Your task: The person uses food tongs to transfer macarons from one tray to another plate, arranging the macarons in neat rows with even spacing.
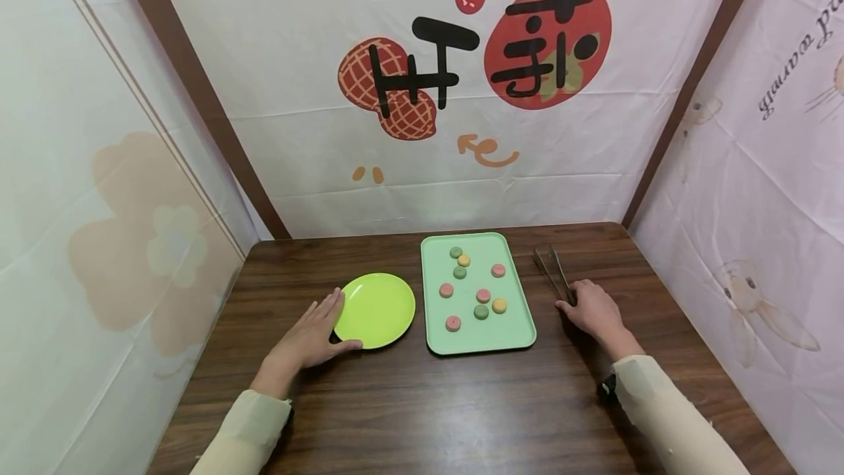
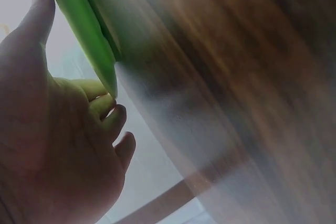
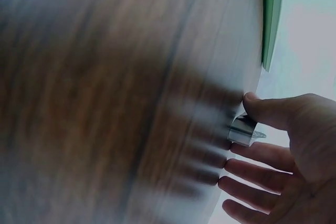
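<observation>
Left of the tray [image 1: 511, 331], the left hand [image 1: 308, 333], spread at the rim of the plate [image 1: 379, 311], could skew it by pressing unevenly, while right of the tray the right hand [image 1: 596, 311], pinching the tongs [image 3: 242, 130] near one end, could drop them if that fingertip hold slips.

Dark brown table [image 1: 461, 409], wood-grained, with rounded far corners and a soft sheen. Carries, from left to right, a round lime-green plate [image 1: 379, 310], a rectangular mint-green tray [image 1: 491, 336] and a pair of metal tongs [image 1: 560, 270]. Has plate and tray lying just beside each other, apart. Bears the tongs near the tray's right side, with legs spread and pointing toward the far edge.
</observation>
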A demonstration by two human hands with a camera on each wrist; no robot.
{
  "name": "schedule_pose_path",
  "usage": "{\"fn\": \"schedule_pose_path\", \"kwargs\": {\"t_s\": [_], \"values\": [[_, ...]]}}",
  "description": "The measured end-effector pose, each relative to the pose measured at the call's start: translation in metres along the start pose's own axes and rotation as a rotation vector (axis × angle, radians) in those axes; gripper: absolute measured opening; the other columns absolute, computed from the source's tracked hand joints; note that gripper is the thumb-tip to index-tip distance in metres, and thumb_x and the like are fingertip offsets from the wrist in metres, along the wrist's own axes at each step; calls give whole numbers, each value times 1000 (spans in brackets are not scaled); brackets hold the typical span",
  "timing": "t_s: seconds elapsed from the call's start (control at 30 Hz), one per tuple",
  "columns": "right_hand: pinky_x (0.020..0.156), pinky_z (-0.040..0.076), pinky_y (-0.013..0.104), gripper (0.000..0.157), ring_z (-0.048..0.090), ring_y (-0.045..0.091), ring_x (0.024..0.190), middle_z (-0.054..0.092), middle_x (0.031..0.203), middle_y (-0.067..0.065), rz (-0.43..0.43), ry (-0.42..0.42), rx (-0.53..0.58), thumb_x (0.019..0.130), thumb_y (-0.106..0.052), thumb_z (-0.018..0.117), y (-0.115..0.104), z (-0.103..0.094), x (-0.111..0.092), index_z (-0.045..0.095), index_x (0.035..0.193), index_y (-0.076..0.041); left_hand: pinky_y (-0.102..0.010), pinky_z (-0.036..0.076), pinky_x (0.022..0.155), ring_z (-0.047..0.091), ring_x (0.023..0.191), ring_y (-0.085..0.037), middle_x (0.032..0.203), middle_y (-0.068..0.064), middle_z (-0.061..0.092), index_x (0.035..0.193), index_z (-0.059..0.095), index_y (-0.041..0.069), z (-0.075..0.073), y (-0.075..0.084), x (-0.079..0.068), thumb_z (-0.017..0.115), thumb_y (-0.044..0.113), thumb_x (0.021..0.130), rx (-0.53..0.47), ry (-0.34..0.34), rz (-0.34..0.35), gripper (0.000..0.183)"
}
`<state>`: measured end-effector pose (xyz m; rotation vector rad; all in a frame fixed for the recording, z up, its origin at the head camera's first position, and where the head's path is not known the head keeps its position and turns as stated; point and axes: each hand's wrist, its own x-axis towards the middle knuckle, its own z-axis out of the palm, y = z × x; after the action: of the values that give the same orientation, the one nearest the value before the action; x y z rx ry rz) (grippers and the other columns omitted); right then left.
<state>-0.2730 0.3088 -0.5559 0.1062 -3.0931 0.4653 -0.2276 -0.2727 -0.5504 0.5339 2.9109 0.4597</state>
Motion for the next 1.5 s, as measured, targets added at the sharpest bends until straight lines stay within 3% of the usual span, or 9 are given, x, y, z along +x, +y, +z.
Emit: {"fn": "schedule_pose_path", "kwargs": {"t_s": [0.47, 0.67, 0.8, 0.93, 1.17, 1.5], "values": [[71, 57, 52, 41, 65, 34, 87, 68, 106, 23, 26, 42, 70, 101, -27, 75, -2, -1, 0, 69, 119, 9, -61, 17, 132, 20, 162, -44, 176, -27, 16, 168, 16, -8, -1, 2, 0, 65, 73, 96, 12, -8, 2, 119], [75, 59, 57, 43, 70, 41, 96, 69, 117, 29, 81, 26, 114, 103, -27, 71, -8, -8, 1, 67, 125, 9, -61, 17, 132, 20, 162, -44, 176, -28, 16, 168, 16, -8, -1, 3, 0, 66, 71, 96, 10, -10, -3, 118], [74, 59, 58, 44, 71, 43, 93, 72, 116, 30, 102, 43, 139, 104, -28, 69, -11, -11, 2, 65, 129, 8, -60, 17, 133, 20, 162, -44, 176, -28, 16, 168, 15, -8, -1, 3, 1, 66, 71, 96, 12, -13, -7, 119], [74, 58, 57, 45, 71, 43, 89, 72, 113, 32, 97, 57, 164, 106, -27, 66, -11, -11, 2, 62, 132, 10, -60, 17, 133, 19, 163, -43, 176, -28, 15, 168, 15, -8, -2, 4, 1, 66, 71, 97, 15, -19, -10, 119], [81, 58, 61, 50, 69, 49, 101, 66, 123, 38, 106, 19, 202, 109, -26, 58, -11, -9, 6, 54, 138, 14, -59, 17, 133, 19, 163, -43, 176, -27, 15, 169, 14, -8, -1, 3, 2, 66, 72, 96, 13, -22, -19, 119], [91, 56, 64, 53, 66, 52, 111, 64, 127, 40, 70, 24, 224, 111, -25, 59, -11, -5, 10, 54, 141, 19, -59, 17, 133, 19, 163, -43, 176, -27, 14, 169, 13, -7, 2, 2, 2, 64, 74, 96, 19, -23, -21, 121]]}}
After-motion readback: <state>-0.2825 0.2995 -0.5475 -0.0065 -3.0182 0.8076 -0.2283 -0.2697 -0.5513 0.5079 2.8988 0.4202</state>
